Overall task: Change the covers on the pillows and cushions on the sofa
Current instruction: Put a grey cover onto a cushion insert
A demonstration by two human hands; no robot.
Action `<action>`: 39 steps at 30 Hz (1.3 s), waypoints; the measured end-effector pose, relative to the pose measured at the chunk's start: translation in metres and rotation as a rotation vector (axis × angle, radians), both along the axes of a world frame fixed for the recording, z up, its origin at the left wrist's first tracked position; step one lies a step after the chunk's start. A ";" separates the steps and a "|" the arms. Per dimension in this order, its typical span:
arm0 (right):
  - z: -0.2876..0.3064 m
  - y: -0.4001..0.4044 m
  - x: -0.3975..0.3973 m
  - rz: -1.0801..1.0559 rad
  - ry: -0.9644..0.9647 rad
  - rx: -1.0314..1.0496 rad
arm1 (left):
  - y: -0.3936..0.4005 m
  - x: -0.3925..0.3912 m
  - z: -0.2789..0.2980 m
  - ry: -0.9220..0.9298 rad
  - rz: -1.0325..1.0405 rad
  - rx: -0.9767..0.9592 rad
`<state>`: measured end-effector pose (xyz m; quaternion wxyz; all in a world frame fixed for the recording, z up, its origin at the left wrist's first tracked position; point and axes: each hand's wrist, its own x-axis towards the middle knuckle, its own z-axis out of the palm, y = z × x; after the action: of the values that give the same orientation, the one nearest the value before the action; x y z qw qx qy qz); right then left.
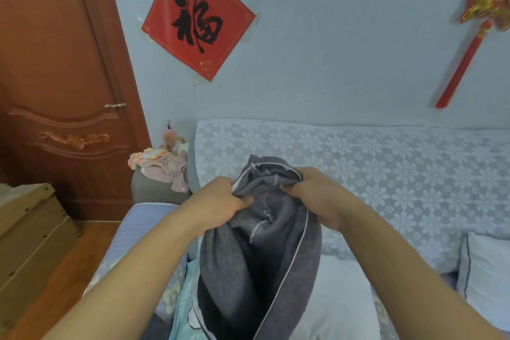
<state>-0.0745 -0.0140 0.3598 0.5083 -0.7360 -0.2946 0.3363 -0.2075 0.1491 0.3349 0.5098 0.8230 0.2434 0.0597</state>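
Grey cover (256, 262): dark fleecy fabric, pale piping along edges, inside-out seams with white stitching visible near top; held upright in front of sofa (358, 174), open zip end bunched at top, rest hanging down. Left hand (220, 201) and right hand (311, 196) both grip bunched top edge, one each side. White pillow (339, 298): bare, lying on sofa seat just behind cover's lower part. Second white cushion (485, 265): dark piping, at sofa's right, leaning on backrest.
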 end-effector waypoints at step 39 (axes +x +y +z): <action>-0.244 0.092 -0.100 0.179 0.646 -0.184 | -0.018 -0.118 -0.136 -0.452 0.854 -1.366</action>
<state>-0.1750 0.0784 0.1160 0.4755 -0.6056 -0.1502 0.6202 -0.3257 0.1306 0.1993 0.8665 0.1380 0.4090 0.2506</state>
